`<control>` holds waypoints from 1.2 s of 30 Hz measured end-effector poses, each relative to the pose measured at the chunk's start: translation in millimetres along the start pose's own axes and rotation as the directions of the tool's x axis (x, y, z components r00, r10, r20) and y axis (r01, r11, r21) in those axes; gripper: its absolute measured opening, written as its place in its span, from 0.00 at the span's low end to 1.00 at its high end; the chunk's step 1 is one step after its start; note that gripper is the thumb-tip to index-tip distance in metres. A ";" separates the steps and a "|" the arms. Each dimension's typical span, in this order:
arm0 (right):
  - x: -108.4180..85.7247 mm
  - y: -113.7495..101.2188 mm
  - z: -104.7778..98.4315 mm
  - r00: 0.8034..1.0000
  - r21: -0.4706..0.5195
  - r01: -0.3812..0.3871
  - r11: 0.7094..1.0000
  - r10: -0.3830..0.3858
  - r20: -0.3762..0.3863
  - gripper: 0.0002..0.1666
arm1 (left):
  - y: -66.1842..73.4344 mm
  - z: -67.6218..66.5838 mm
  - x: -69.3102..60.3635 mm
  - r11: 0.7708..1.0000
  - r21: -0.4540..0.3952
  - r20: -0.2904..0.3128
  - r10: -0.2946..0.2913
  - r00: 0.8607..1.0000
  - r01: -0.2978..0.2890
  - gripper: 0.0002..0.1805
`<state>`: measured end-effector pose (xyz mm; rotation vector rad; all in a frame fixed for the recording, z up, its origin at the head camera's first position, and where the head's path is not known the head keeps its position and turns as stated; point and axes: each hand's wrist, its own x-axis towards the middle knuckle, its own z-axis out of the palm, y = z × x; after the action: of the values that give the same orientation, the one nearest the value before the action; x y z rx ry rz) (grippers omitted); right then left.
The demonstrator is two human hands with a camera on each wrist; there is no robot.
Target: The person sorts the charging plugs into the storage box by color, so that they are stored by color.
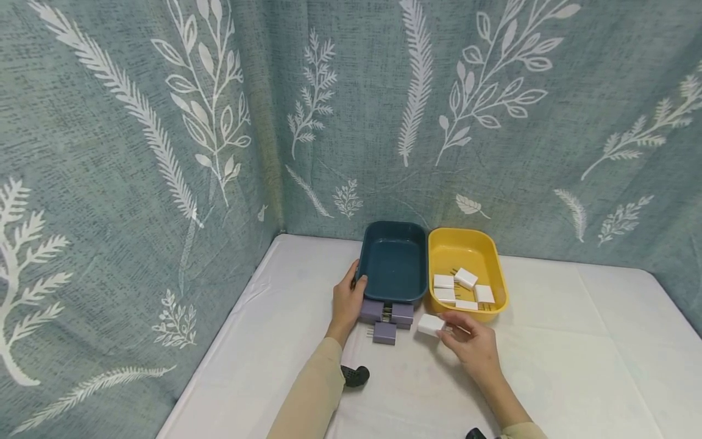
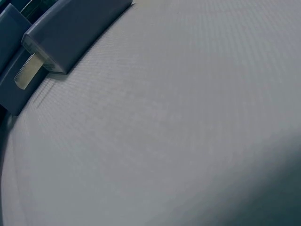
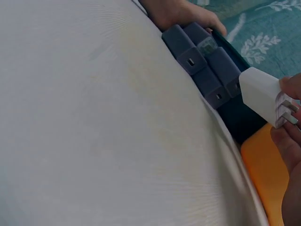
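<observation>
A white plug adapter (image 1: 431, 325) is pinched between the thumb and fingers of my right hand (image 1: 473, 347), in front of the yellow bin; the right wrist view shows its metal prongs on the side toward the hand. My left hand (image 1: 348, 302) grips the left side of the dark teal bin (image 1: 393, 268), whose inside holds nothing visible. Several purple-grey adapters (image 1: 385, 333) lie at that bin's front edge, and the left wrist view shows some of them (image 2: 77, 33) up close. Inside the yellow bin (image 1: 466, 244) are several white adapters (image 1: 465, 278).
Both bins stand side by side at the back of the white-covered table (image 1: 576, 341), near the patterned curtain (image 1: 351, 110). A black object (image 1: 356, 376) lies beside the left sleeve, and another dark object (image 1: 475, 433) shows at the bottom edge near the right wrist.
</observation>
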<state>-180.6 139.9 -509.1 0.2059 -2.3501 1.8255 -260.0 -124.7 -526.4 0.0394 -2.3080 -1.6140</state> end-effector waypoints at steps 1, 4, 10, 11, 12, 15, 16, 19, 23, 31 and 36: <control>0.5 -0.9 -0.8 1.000 0.006 0.007 1.000 -0.007 0.004 0.20 | 0.3 0.0 -0.1 1.000 -0.001 0.001 -0.002 1.000 0.002 0.29; 2.6 -4.0 -4.1 0.999 0.021 0.047 0.999 -0.047 0.017 0.20 | 0.6 -0.1 -0.2 1.000 -0.001 0.003 -0.009 1.000 0.009 0.29; 7.5 -13.7 -10.9 0.991 0.004 0.133 0.991 -0.133 0.009 0.20 | 0.8 -0.3 0.2 1.000 -0.009 0.004 -0.003 1.000 0.003 0.29; 8.3 -15.2 -11.6 0.990 0.006 0.143 0.990 -0.143 0.004 0.20 | 0.7 -0.3 0.2 1.000 -0.011 0.003 0.000 1.000 0.000 0.29; 8.9 -16.4 -12.0 0.988 0.009 0.153 0.988 -0.153 -0.003 0.20 | 0.8 -0.2 0.3 1.000 -0.011 0.003 -0.001 1.000 0.001 0.29; 10.6 -19.2 -13.1 0.986 0.012 0.166 0.986 -0.166 -0.025 0.19 | 0.4 -0.1 0.2 1.000 -0.009 0.002 0.002 1.000 -0.002 0.29; 11.2 -20.1 -13.5 0.985 0.015 0.169 0.985 -0.169 -0.033 0.19 | 0.3 -0.1 0.2 1.000 -0.009 0.001 0.007 1.000 -0.007 0.29; 14.2 -22.3 -15.8 0.983 0.018 0.175 0.984 -0.174 -0.058 0.19 | 0.0 0.0 -0.1 1.000 -0.004 -0.001 0.012 1.000 -0.012 0.28; 19.4 -26.2 -19.8 0.984 0.015 0.147 0.989 -0.145 -0.107 0.19 | 0.3 -0.1 -0.2 1.000 0.001 -0.003 0.012 1.000 -0.012 0.28; 30.9 -29.0 -26.9 0.975 -0.050 0.055 0.997 -0.064 -0.211 0.19 | 0.0 0.3 0.9 1.000 -0.001 -0.001 0.019 1.000 -0.019 0.28; 37.6 -27.5 -31.3 0.970 -0.062 0.045 0.997 -0.058 -0.235 0.19 | -0.1 0.1 0.0 1.000 0.005 -0.002 0.008 1.000 -0.008 0.28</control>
<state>-210.5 163.1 -467.6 0.0385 -2.2064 1.6561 -260.1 -124.7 -526.6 0.0328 -2.3079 -1.6028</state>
